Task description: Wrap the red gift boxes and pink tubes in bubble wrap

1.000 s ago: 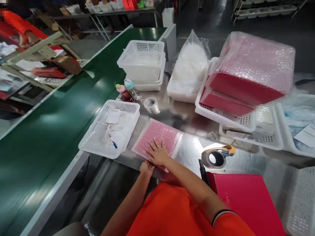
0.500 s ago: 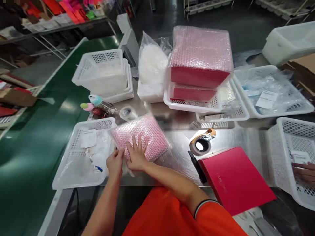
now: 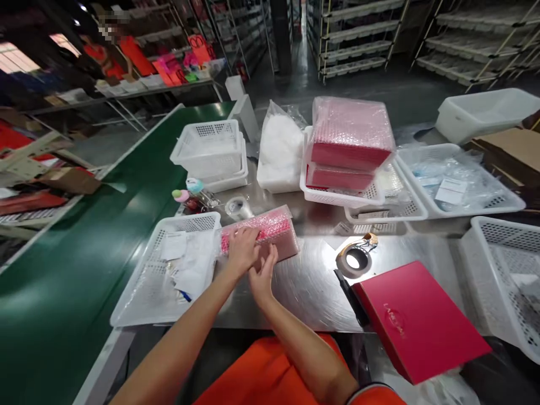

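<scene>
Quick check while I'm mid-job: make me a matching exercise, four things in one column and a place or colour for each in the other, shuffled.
Things:
1. Bubble wrap
2. Conveyor belt
3. Box with lettering on its top
4. Tape dispenser

Places and colours:
A. Green
B. On the metal table, just beyond the lettered box
C. Touched by the fingers of the left hand and the right hand
D. Red

Right pairs: 1-C, 2-A, 3-D, 4-B.
</scene>
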